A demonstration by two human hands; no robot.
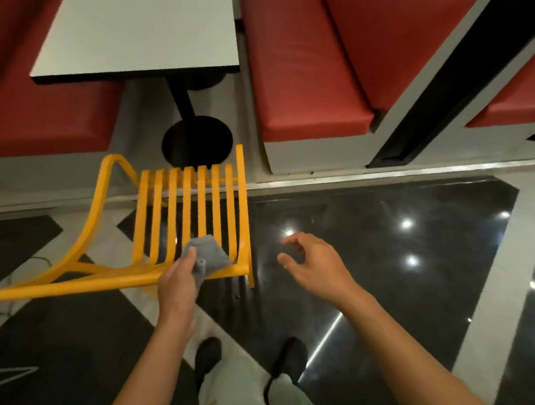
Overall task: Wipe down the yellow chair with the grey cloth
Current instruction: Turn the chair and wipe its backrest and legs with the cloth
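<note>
Head view. No brand, label or writing can be read on any surface.

My left hand [176, 286] grips the grey cloth [205, 255]: fingers closed around its bunched near end, thumb on top. The free part of the cloth lies on the slats of the yellow chair [171, 215], near the seat's right side, just beyond the front rail. The chair stands on the floor in front of me, between my feet and the white table [139, 28].

My right hand [311, 261] hangs over the dark glossy floor [395, 288] to the right of the chair, touching nothing. Its fingers are spread and curled, thumb apart from them.

Hidden or unclear: my left fingertips are covered by the cloth. The chair's legs are mostly out of sight beneath the seat. The red benches [308, 79] are cut off by the frame edges. My shoes [208, 358] are partly covered by my trouser legs. The slats show motion blur.
</note>
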